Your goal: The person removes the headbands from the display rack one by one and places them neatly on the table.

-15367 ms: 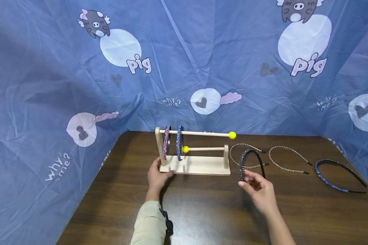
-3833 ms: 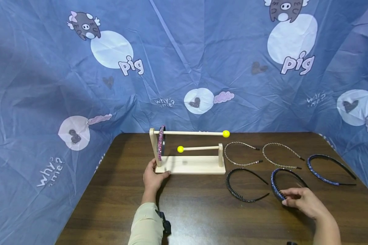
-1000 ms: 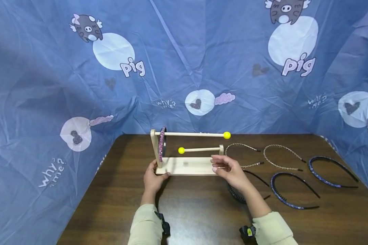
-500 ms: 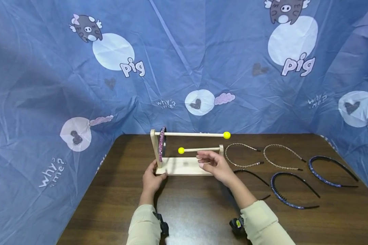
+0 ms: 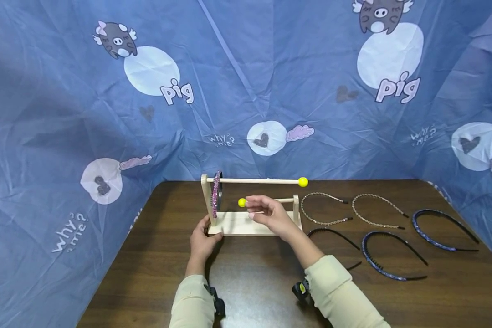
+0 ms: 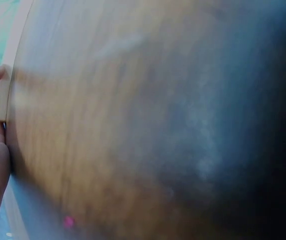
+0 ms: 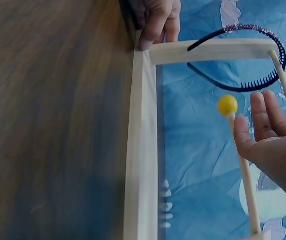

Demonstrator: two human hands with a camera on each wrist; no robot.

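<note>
A wooden headband stand [image 5: 238, 224] is on the table, its two rods tipped with yellow balls. Around the upper rod, near its left post, hangs a pink glittery headband [image 5: 216, 193] with black teeth; the right wrist view shows this headband [image 7: 243, 89] hooped over the rod. My left hand [image 5: 202, 239] grips the left end of the base, thumb in front. Holding nothing, my right hand [image 5: 270, 216] is by the lower rod with fingers loosely spread, close to the yellow ball [image 7: 227, 105] and just right of the pink headband.
To the right lie two thin braided headbands [image 5: 305, 208] [image 5: 356, 213], a blue headband [image 5: 428, 234] at far right, another blue headband [image 5: 371, 260] in front, and a black headband [image 5: 338, 233] partly behind my right forearm. Patterned blue cloth [image 5: 229, 91] hangs behind the table.
The black headband my right hand held is now on the table. A blue headband came off the upper rod onto the table. My empty right hand has moved left toward the pink headband.
</note>
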